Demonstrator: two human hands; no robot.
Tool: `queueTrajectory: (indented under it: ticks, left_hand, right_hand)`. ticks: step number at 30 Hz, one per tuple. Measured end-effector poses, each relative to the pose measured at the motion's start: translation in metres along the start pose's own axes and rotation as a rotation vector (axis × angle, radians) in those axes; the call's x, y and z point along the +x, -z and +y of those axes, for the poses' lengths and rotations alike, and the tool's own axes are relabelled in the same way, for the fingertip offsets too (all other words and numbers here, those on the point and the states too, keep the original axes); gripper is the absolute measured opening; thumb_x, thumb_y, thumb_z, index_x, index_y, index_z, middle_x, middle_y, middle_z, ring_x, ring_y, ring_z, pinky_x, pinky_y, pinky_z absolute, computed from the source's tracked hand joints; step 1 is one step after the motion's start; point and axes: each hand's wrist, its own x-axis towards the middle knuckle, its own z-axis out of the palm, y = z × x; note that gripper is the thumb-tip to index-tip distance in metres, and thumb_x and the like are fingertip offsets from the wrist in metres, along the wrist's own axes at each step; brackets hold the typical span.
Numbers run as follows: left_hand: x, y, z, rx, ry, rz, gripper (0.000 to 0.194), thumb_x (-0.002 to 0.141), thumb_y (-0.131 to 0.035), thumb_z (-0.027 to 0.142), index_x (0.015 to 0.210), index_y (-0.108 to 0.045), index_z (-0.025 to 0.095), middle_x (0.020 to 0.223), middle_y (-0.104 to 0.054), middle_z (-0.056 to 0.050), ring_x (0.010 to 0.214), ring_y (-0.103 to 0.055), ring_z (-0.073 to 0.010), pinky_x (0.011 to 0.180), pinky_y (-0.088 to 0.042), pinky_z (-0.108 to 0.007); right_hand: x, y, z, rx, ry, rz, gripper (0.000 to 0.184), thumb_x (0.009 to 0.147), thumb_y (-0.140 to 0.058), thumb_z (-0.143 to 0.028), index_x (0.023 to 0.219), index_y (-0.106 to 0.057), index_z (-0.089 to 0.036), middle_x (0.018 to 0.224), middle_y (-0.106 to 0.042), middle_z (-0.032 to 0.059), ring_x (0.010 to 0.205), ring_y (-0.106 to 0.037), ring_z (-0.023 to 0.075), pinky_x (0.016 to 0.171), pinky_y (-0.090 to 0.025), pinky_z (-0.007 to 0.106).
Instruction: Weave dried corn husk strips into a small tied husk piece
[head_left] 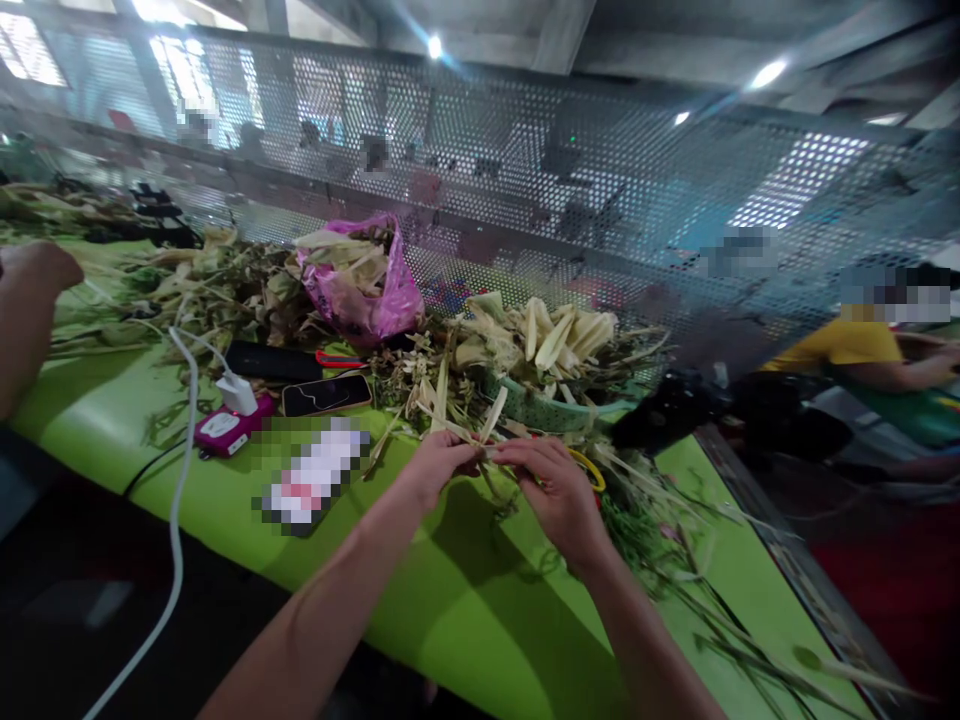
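Pale dried husk strips (493,415) stick up from between my two hands, over the front part of the green table (495,620). My left hand (441,468) pinches them from the left, fingers closed. From the other side, my right hand (556,492) also has its fingertips pressed together on the strips, almost touching the left. Greenish dry stalk ends hang below the fingers. Just beyond my hands is a green basket (517,402) heaped with folded pale husks (559,335). A yellow loop (590,468) shows partly behind my right hand.
Dried stalks and leaves (232,280) pile along the mesh partition (480,150). A pink plastic bag (360,300), a phone (327,395) and a purple power adapter (234,425) with cables lie left. Another person's arm (30,300) reaches in at the left; a person in yellow sits right.
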Motion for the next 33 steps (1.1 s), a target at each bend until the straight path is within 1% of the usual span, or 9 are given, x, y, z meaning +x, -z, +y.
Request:
queueTrajectory:
  ticks: [8, 11, 14, 16, 21, 25, 27, 30, 33]
  left_hand:
    - [-0.003, -0.005, 0.004, -0.056, 0.066, 0.019, 0.014, 0.058, -0.072, 0.017, 0.07, -0.069, 0.009, 0.061, -0.063, -0.001, 0.054, -0.05, -0.0068, 0.054, -0.04, -0.019]
    - [-0.002, -0.006, 0.005, -0.076, 0.097, -0.003, 0.016, 0.055, -0.072, 0.016, 0.07, -0.067, 0.01, 0.061, -0.062, 0.0, 0.052, -0.051, -0.0066, 0.057, -0.042, -0.021]
    - [0.001, -0.005, 0.003, -0.114, 0.142, 0.031, 0.013, 0.054, -0.071, 0.017, 0.062, -0.064, 0.011, 0.058, -0.059, 0.001, 0.052, -0.051, -0.007, 0.058, -0.043, -0.022]
    - [0.002, -0.005, 0.001, -0.107, 0.126, 0.009, 0.015, 0.053, -0.072, 0.018, 0.065, -0.065, 0.011, 0.06, -0.06, 0.0, 0.054, -0.053, -0.0076, 0.059, -0.043, -0.022]
    - [0.004, -0.008, -0.007, 0.031, 0.024, -0.047, 0.016, 0.055, -0.068, 0.011, 0.07, -0.068, 0.01, 0.063, -0.06, 0.001, 0.057, -0.049, -0.0072, 0.06, -0.041, -0.022]
    - [0.001, -0.01, -0.009, 0.108, -0.075, -0.094, 0.018, 0.062, -0.06, 0.009, 0.078, -0.069, 0.011, 0.071, -0.063, -0.001, 0.063, -0.051, -0.0082, 0.063, -0.041, -0.021]
    - [0.0, -0.01, -0.008, 0.139, -0.084, -0.115, 0.015, 0.063, -0.059, 0.01, 0.076, -0.068, 0.011, 0.069, -0.062, -0.002, 0.063, -0.051, -0.009, 0.062, -0.04, -0.021]
    - [-0.001, -0.01, -0.007, 0.186, -0.104, -0.148, 0.017, 0.065, -0.06, 0.013, 0.08, -0.068, 0.011, 0.069, -0.061, -0.002, 0.065, -0.051, -0.01, 0.065, -0.041, -0.023]
    - [-0.002, -0.009, -0.008, 0.273, -0.125, -0.143, 0.018, 0.065, -0.064, 0.015, 0.082, -0.067, 0.012, 0.071, -0.061, -0.001, 0.07, -0.054, -0.0126, 0.071, -0.042, -0.026]
  right_hand:
    - [0.004, 0.004, 0.004, -0.141, 0.127, -0.046, 0.014, 0.084, -0.059, -0.023, 0.091, -0.071, -0.026, 0.096, -0.071, 0.0042, 0.089, -0.059, 0.0221, 0.081, -0.046, 0.038]
    - [0.004, 0.002, 0.011, -0.183, 0.175, -0.024, 0.014, 0.084, -0.06, -0.027, 0.094, -0.07, -0.027, 0.094, -0.07, 0.0045, 0.087, -0.06, 0.0229, 0.079, -0.046, 0.038]
    - [0.003, 0.001, 0.02, -0.19, 0.207, -0.012, 0.017, 0.085, -0.058, -0.032, 0.096, -0.07, -0.027, 0.096, -0.069, 0.0055, 0.088, -0.06, 0.0245, 0.079, -0.045, 0.039]
    - [0.003, -0.001, 0.023, -0.167, 0.204, -0.009, 0.019, 0.085, -0.057, -0.036, 0.096, -0.07, -0.027, 0.094, -0.069, 0.0054, 0.088, -0.06, 0.0249, 0.077, -0.045, 0.039]
    - [0.0, -0.008, 0.022, -0.107, 0.05, 0.086, 0.019, 0.081, -0.063, -0.04, 0.086, -0.069, -0.023, 0.078, -0.067, 0.0047, 0.076, -0.058, 0.0236, 0.07, -0.044, 0.037]
    - [-0.003, -0.015, 0.016, -0.024, -0.159, 0.122, 0.022, 0.078, -0.065, -0.042, 0.079, -0.067, -0.02, 0.077, -0.066, 0.0051, 0.073, -0.059, 0.0219, 0.068, -0.045, 0.036]
    - [-0.004, -0.018, 0.011, 0.028, -0.278, 0.159, 0.023, 0.076, -0.067, -0.042, 0.078, -0.065, -0.019, 0.075, -0.065, 0.0045, 0.071, -0.059, 0.0208, 0.067, -0.045, 0.034]
    - [-0.002, -0.019, 0.004, 0.156, -0.454, 0.232, 0.026, 0.071, -0.072, -0.04, 0.076, -0.06, -0.018, 0.07, -0.064, 0.0029, 0.064, -0.057, 0.018, 0.063, -0.045, 0.032]
    - [0.0, -0.02, 0.0, 0.366, -0.536, 0.251, 0.032, 0.066, -0.075, -0.038, 0.085, -0.06, -0.017, 0.073, -0.065, 0.003, 0.066, -0.059, 0.0177, 0.064, -0.047, 0.031]
